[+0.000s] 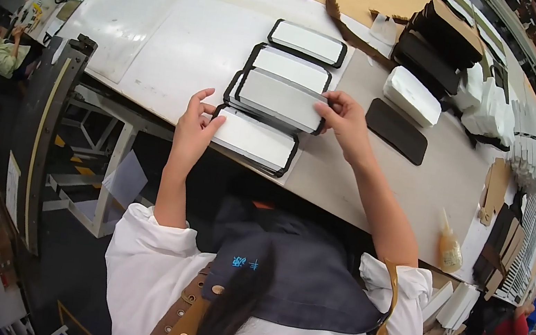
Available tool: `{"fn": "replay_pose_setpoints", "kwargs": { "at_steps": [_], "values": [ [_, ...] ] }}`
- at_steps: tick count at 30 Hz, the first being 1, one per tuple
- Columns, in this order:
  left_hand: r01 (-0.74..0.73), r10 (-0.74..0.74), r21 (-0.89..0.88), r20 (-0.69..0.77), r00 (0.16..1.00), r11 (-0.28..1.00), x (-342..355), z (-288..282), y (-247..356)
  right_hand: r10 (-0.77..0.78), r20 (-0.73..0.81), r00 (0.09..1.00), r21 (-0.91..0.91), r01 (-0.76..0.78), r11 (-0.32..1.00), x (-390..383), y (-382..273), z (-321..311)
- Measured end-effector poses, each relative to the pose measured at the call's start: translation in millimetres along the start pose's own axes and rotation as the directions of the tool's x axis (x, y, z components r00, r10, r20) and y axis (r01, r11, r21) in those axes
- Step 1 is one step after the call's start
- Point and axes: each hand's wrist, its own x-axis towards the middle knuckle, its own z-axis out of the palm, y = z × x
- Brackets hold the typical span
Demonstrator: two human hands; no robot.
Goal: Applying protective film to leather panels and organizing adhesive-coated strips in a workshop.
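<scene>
My right hand (339, 119) pinches the right end of a grey-faced, black-edged rectangular panel (279, 99), lying over another panel in a column on the table. My left hand (196, 124) grips the left end of the nearest white-faced panel (253, 138) with thumb and fingers, its index finger raised. Two more white-faced panels (307, 40) (290, 66) lie farther back, partly overlapping below the grey one. To the right of my right hand are a dark rounded panel (396, 130) and a stack of white pieces (411, 95).
Black stacks (443, 34), white bundles (528, 139), dark scraps (337, 17) and a glue bottle (450, 245) are on the table (130, 19). A metal frame (108, 177) stands at left. Other people (8, 56) (512, 332) are at both sides.
</scene>
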Motion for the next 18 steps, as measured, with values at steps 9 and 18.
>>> {"fn": "replay_pose_setpoints", "kwargs": {
  "at_steps": [9,18],
  "values": [
    [-0.054,0.067,0.183,-0.065,0.996,0.982,-1,5,-6,-0.023,-0.061,0.998,-0.343,0.001,0.939,2,-3,30],
    [-0.463,0.491,0.184,-0.165,0.855,0.867,-22,52,35,-0.552,0.014,0.834,-0.863,0.289,0.414,-45,1,-72]
  ]
}}
